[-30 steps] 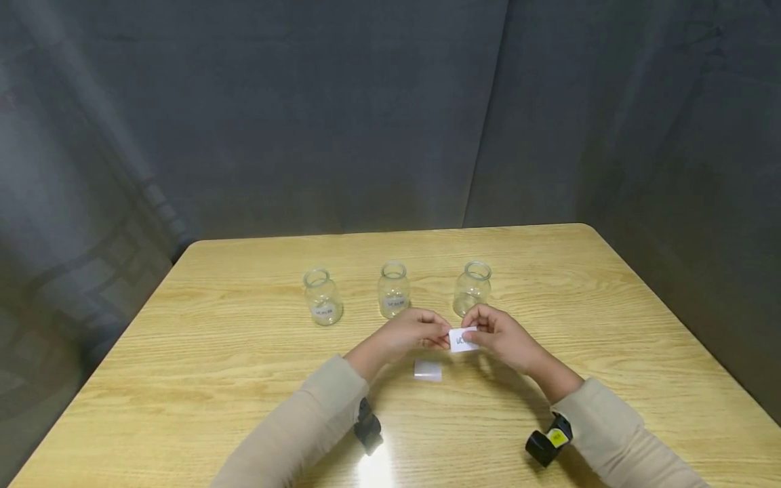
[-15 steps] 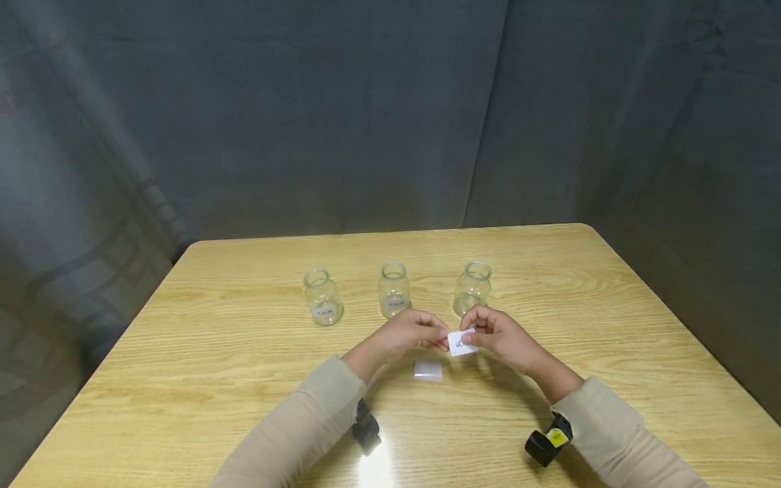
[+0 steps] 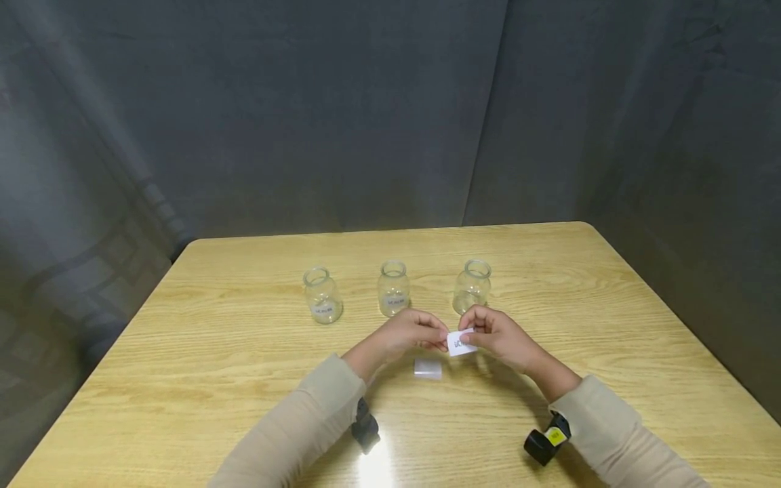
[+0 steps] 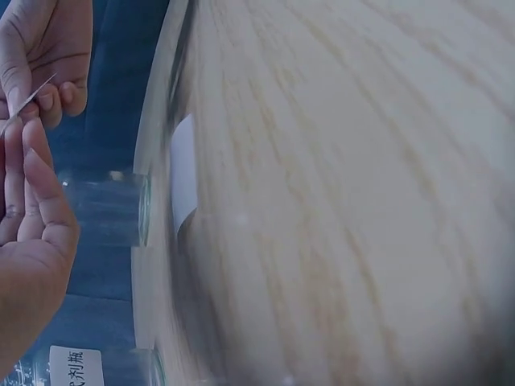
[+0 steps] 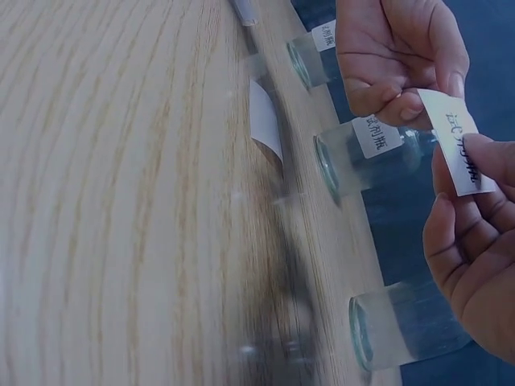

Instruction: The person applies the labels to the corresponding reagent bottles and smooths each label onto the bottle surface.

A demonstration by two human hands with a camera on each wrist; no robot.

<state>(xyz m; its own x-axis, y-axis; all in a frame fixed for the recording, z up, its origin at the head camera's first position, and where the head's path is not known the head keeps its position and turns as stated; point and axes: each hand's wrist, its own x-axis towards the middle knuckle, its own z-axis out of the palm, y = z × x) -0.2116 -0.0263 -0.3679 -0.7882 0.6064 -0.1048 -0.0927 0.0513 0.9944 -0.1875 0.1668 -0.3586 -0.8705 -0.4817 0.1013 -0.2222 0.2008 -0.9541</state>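
Observation:
A small white label [image 3: 459, 343] with black printed characters is held up between both hands over the table. My right hand [image 3: 497, 339] pinches it, thumb across the printed face, as the right wrist view shows. At its opposite end, my left hand [image 3: 411, 334] has thumb and fingertips pinching the edge [image 5: 434, 96]. Just behind the hands stand three open glass jars. The left jar [image 3: 322, 296] and the middle jar [image 3: 393, 289] carry similar white labels low on their sides; on the right jar [image 3: 472, 287] no label shows, its base partly behind my right hand.
A slightly curled piece of white paper [image 3: 428, 369] lies on the wooden table [image 3: 213, 379] in front of the hands. Dark grey curtains [image 3: 342, 122] hang behind and beside the table. A black wrist camera [image 3: 543, 444] sits under the right sleeve.
The label has tilted a little and shifted slightly left between the fingers, with both hands moving very slightly. The jars and the paper on the table stay in place.

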